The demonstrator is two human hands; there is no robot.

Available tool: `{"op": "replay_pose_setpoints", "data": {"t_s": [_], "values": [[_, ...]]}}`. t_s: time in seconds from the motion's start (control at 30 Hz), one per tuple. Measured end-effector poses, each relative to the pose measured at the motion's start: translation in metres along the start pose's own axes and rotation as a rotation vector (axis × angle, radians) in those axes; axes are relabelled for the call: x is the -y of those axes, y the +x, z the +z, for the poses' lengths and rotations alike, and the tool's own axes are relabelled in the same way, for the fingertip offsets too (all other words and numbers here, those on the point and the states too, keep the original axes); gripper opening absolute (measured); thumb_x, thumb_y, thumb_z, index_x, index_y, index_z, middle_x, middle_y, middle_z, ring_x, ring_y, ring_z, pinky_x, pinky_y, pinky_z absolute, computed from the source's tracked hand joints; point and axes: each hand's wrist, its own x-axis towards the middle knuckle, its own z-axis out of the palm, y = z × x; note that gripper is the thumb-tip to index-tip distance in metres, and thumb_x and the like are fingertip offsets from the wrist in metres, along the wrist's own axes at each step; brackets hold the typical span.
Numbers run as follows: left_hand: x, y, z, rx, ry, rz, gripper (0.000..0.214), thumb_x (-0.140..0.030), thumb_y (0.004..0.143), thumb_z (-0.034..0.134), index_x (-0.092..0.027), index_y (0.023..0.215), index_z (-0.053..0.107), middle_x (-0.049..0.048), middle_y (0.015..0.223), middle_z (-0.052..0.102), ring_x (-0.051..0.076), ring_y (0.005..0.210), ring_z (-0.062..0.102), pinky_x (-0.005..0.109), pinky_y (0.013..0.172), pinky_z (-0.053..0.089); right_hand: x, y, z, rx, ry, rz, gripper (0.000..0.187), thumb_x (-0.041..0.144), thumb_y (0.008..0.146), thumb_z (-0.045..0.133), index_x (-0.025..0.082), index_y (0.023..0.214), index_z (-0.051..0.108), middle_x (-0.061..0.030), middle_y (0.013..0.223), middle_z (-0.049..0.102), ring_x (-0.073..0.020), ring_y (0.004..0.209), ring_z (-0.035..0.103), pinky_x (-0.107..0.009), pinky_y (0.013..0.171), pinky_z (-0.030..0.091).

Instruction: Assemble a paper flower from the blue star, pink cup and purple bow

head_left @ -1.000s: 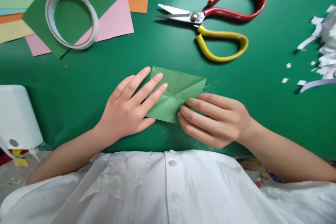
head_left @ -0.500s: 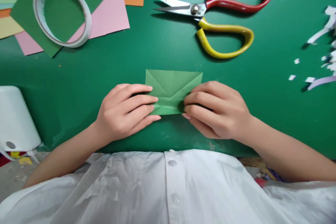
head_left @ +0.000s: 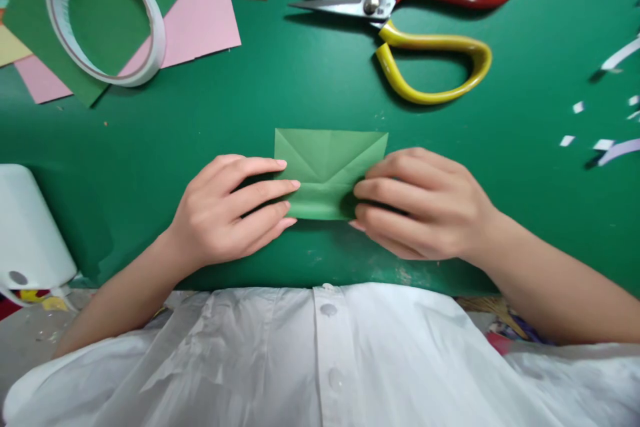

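Note:
A green sheet of paper (head_left: 326, 163) lies crosswise before me on the table. Diagonal creases run down from its upper corners and meet near the middle, and a level crease crosses below them. My left hand (head_left: 225, 207) has its fingers over the paper's left edge, slightly spread, with the thumb hidden. On the other side, my right hand (head_left: 425, 207) is closed around the right edge, its fingers curled and their tips partly out of sight. The paper's lower edge shows between the two hands.
Scissors (head_left: 371, 3) with red and yellow handles lie partly open beyond the paper. A tape roll (head_left: 157, 47) rests on coloured paper sheets (head_left: 205, 13) at upper left. White paper scraps (head_left: 567, 141) are at right, and a white device (head_left: 30, 227) stands at left.
Both hands have shifted slightly outward along the paper. The paper's lower strip looks smoother and flatter than before. The view has moved a little, so the scissors and tape appear higher.

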Motion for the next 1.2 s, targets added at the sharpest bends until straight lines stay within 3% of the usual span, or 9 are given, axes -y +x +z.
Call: {"op": "replay_pose_setpoints", "data": {"t_s": [0.1,0.23,0.43,0.5,0.6,0.77,0.97,1.2], "values": [[-0.005,0.003,0.003,-0.033,-0.039,-0.17,0.009,-0.02,0.083,0.073,-0.02,0.083,0.064,0.0002,0.093,0.079,0.025,0.098,0.075,0.037,0.074,0.056,0.002,0.001,0.004,-0.007,-0.01,0.212,0.021,0.021,0.092,0.06,0.019,0.072,0.057,-0.0068,0.083,0.066,-0.0193,0.077,0.056,-0.036,0.065,0.046],[-0.011,0.004,0.008,-0.014,-0.01,-0.246,0.01,-0.015,0.088,0.066,-0.022,0.096,0.066,0.0017,0.092,0.077,0.022,0.1,0.073,0.036,0.077,0.056,0.006,0.002,0.006,0.014,-0.046,0.32,0.021,0.023,0.091,0.061,0.018,0.071,0.058,-0.0097,0.084,0.064,-0.0209,0.075,0.054,-0.038,0.066,0.044],[-0.01,0.004,0.014,-0.105,0.073,-0.133,0.01,-0.014,0.09,0.065,-0.022,0.094,0.069,0.0002,0.095,0.075,0.019,0.098,0.069,0.032,0.076,0.05,0.01,0.005,0.006,0.051,-0.056,0.394,0.025,0.025,0.095,0.054,0.019,0.07,0.056,-0.0101,0.083,0.062,-0.0221,0.076,0.053,-0.038,0.066,0.041],[-0.009,0.004,0.013,-0.078,0.114,-0.086,0.006,-0.022,0.091,0.068,-0.021,0.096,0.07,0.0012,0.098,0.076,0.02,0.098,0.069,0.033,0.077,0.051,0.01,0.005,0.007,0.034,-0.068,0.386,0.025,0.023,0.094,0.055,0.019,0.069,0.055,-0.01,0.082,0.061,-0.0219,0.075,0.052,-0.038,0.066,0.041],[-0.011,0.007,0.009,-0.03,0.182,0.008,0.021,-0.035,0.09,0.07,-0.018,0.104,0.072,0.0033,0.101,0.077,0.023,0.1,0.07,0.036,0.077,0.053,0.009,0.006,0.009,0.009,-0.089,0.361,0.024,0.021,0.091,0.058,0.019,0.068,0.054,-0.0095,0.079,0.059,-0.022,0.074,0.051,-0.038,0.064,0.04],[-0.021,0.009,0.006,0.05,0.221,0.151,0.032,-0.031,0.093,0.067,-0.009,0.116,0.071,0.0029,0.113,0.078,0.018,0.105,0.072,0.032,0.087,0.056,0.009,0.006,0.008,0.027,-0.104,0.363,0.025,0.023,0.093,0.056,0.019,0.068,0.053,-0.0092,0.08,0.061,-0.0219,0.074,0.05,-0.038,0.064,0.04],[-0.025,0.006,0.007,0.12,0.211,0.158,0.03,-0.028,0.097,0.06,-0.011,0.12,0.069,0.0074,0.122,0.075,0.018,0.111,0.072,0.03,0.096,0.058,0.01,0.005,0.007,0.054,-0.097,0.369,0.026,0.028,0.094,0.057,0.02,0.07,0.054,-0.0097,0.083,0.062,-0.0227,0.076,0.051,-0.039,0.065,0.04],[-0.023,0.008,0.009,0.114,0.171,0.149,0.031,-0.025,0.095,0.063,-0.007,0.118,0.068,0.0099,0.119,0.076,0.021,0.108,0.074,0.032,0.089,0.063,0.01,0.007,0.007,0.048,-0.107,0.372,0.025,0.024,0.093,0.057,0.019,0.068,0.055,-0.0098,0.081,0.062,-0.0222,0.074,0.049,-0.038,0.064,0.04]]}}
